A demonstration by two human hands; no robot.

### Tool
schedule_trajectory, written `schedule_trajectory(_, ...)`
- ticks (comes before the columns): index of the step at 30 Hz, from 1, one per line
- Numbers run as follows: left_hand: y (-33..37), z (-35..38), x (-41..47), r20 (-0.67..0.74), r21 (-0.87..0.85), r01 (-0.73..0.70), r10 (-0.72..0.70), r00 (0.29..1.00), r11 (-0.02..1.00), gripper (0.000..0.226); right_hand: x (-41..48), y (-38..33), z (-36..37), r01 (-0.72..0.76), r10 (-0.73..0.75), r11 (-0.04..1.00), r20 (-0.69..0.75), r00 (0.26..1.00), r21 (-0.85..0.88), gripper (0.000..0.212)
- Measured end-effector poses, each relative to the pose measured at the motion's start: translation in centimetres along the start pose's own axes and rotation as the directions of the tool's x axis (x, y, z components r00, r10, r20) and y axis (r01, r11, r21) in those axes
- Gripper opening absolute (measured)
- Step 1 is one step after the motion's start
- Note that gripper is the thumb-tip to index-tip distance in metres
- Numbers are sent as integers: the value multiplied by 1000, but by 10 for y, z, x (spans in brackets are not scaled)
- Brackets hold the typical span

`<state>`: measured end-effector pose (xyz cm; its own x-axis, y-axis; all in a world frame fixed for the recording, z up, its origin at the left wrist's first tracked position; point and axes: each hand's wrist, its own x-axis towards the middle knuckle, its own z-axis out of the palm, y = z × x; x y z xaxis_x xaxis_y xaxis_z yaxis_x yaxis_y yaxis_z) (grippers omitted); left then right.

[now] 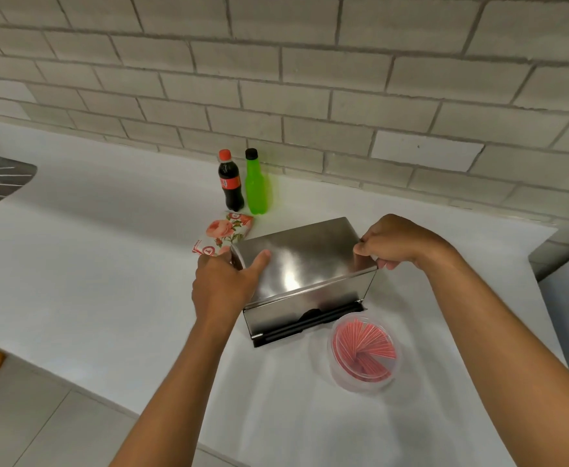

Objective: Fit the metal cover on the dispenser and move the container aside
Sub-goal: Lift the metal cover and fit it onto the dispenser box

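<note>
Head view: the brushed steel cover [305,261] sits at frame centre over the dispenser's black-edged base [305,326]. The left hand [224,284] clasps its left end, the right hand [396,244] pinches the right edge. Press both ends down evenly, keeping it square. The round clear plastic container of red sachets [364,353] waits lower right, just beside the base

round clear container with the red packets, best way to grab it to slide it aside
Take the container by its rim, fingers spanning the open top from above, probably with the right hand, which is nearer. It is round, shallow and lidless, so the wall gives little to pinch. Come from its right or near side: the dispenser stands close on its far left.
</note>
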<state>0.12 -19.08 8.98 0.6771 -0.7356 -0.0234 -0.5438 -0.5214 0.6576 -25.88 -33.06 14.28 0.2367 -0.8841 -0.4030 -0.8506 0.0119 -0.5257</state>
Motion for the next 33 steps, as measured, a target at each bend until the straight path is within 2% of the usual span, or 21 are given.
schedule_trajectory(3, -1, -1, -2, 6, 39, -23, 23, 1000, 999, 68, -2, -4, 5, -3, 2, 998, -19, 1000, -61, 34)
schedule_trajectory(9, -2, -3, 1, 38, 124, -45, 41, 998, 991, 74, -3, -8, 10, -21, 18, 997, -43, 999, -69, 32)
schedule_trajectory(15, -5, -1, 1, 79, 70, -52, 46, 996, 996, 71, -8, -8, 13, -22, 19, 998, -52, 998, -66, 24)
schedule_trajectory(20, 0, 0, -5, 22, 11, -278, 278, 960, 960, 90, -3, -8, 19, 38, -49, 996, -131, 990, -82, 59)
schedule_trajectory(24, 8, -1, -12, -1, 28, -393, 393, 919, 919, 90, -4, -13, 27, 209, -217, 976, -176, 960, -65, 61)
schedule_trajectory(27, 10, 2, -17, 9, 66, -484, 485, 875, 872, 85, -7, -18, 34, 319, -337, 938, -139, 931, -139, 63)
schedule_trajectory(33, 4, 13, -21, 88, 141, -541, 534, 841, 829, 82, -6, -18, 52, 348, -366, 902, -23, 930, -255, 64)
